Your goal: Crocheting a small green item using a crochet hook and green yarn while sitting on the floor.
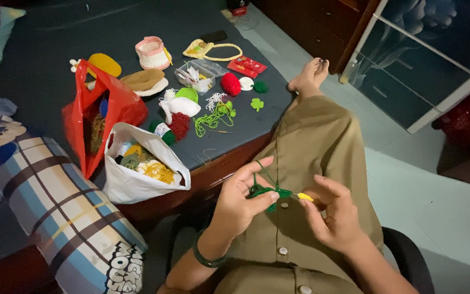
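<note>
Both hands pinch: left hand (pixel 240 198) green crochet piece (pixel 262 191) (small), right hand (pixel 330 209) hook (pixel 302 196).

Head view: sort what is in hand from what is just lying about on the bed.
In hand:
- small green crocheted yarn piece, pinched by left hand
- yellow-handled crochet hook, held by right hand

Lying about:
- red plastic bag
- white plastic bag holding yarn
- pink-and-white crocheted basket
- red yarn ball
- plaid bolster pillow

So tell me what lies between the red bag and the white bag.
Nothing: in the head view the red bag and white bag sit side by side on the dark bed sheet, apparently touching.
</note>
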